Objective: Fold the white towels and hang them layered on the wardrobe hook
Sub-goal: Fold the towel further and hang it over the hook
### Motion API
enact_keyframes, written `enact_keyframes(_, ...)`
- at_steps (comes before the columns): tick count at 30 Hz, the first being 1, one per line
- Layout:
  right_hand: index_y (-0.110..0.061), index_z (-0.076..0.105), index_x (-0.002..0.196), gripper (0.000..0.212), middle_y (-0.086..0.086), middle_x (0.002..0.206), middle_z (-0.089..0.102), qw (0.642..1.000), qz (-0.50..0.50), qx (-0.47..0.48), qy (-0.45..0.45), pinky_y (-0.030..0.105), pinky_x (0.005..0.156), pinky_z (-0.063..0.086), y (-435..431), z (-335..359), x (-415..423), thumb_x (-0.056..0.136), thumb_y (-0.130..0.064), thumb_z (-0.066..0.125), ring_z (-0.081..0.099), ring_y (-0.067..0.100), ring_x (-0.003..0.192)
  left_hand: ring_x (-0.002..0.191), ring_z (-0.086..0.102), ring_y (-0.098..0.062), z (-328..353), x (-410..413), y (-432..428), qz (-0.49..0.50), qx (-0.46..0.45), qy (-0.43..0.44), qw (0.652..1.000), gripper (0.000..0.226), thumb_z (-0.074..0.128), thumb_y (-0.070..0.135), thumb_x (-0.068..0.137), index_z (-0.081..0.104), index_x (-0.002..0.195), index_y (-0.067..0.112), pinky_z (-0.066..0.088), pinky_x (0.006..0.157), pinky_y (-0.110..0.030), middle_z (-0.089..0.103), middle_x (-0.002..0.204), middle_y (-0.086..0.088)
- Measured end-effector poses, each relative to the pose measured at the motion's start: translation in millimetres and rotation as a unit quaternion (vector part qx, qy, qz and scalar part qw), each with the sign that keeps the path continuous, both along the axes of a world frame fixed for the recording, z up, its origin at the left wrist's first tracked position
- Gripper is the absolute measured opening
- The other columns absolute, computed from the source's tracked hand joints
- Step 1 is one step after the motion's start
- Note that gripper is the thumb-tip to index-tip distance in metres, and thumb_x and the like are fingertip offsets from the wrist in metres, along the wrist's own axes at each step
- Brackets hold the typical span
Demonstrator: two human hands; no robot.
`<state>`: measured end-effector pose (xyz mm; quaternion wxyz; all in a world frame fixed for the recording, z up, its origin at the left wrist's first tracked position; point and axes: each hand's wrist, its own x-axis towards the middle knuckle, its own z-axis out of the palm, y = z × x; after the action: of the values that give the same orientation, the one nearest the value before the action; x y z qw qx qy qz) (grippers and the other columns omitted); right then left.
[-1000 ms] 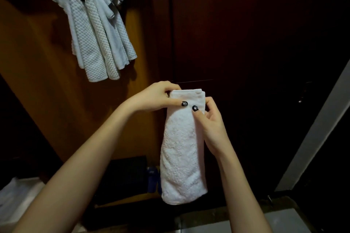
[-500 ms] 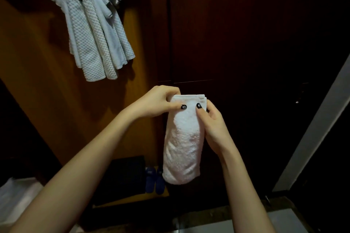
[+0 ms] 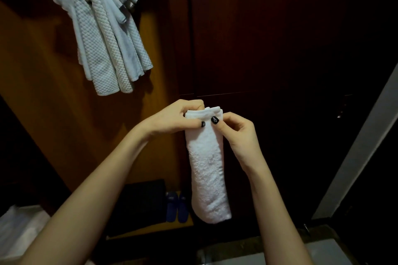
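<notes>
A long, narrow folded white terry towel (image 3: pixel 206 168), fluffy and looped in texture, hangs upright in the air before the dark red-brown wooden wardrobe door (image 3: pixel 280 38). The left hand (image 3: pixel 172 118) and right hand (image 3: pixel 239 133) both pinch its layered top edge, thumbs with dark polished nails on the front, fingers curled behind. At the upper left, a layered bundle of white waffle-weave towels (image 3: pixel 103 34) drapes against an orange-brown wood panel (image 3: pixel 43 103); its hook is hidden. 2 blue slippers (image 3: pixel 177 207) stand side by side low in the wardrobe.
</notes>
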<state>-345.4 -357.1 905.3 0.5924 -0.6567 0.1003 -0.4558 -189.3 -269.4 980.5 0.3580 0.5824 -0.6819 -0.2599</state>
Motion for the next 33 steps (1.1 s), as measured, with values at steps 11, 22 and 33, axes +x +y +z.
enact_keyframes(11, -0.004, 0.061, 0.08, 0.014, -0.004, 0.07, 0.062, 0.995, -0.095, 0.025, -0.036, 0.02, 0.061, 0.047, -8, 8, 11, 0.087, -0.008, 0.072, 0.057, 0.005, 0.067, 0.116, 0.055, 0.003, -36, 0, 5, 0.064, -0.175, 0.108, 0.976, 0.035, 0.069, 0.009, 0.082, 0.06, 0.112, 0.024, 0.045, 0.089, -0.013, 0.061, 0.123, 0.015)
enact_keyframes(22, 0.006, 0.066, 0.082, 0.038, 0.018, 0.088, 0.068, 0.995, -0.046, 0.003, 0.085, 0.033, 0.077, 0.051, -17, 4, 6, 0.103, -0.02, 0.048, 0.065, 0.019, 0.084, 0.107, 0.062, 0.002, -38, -3, -17, 0.105, -0.231, 0.151, 0.955, 0.035, 0.056, -0.005, 0.091, 0.067, 0.108, 0.024, 0.047, 0.084, -0.011, 0.068, 0.109, 0.019)
enact_keyframes(33, -0.011, 0.069, 0.097, 0.006, 0.004, 0.092, 0.073, 0.998, -0.012, -0.01, 0.064, 0.026, 0.073, 0.055, -14, 5, 3, 0.093, -0.011, 0.065, 0.068, 0.012, 0.086, 0.112, 0.056, 0.007, -32, -10, -32, 0.114, -0.264, 0.11, 0.951, 0.036, 0.056, -0.006, 0.091, 0.061, 0.118, 0.018, 0.042, 0.09, -0.01, 0.06, 0.121, 0.013)
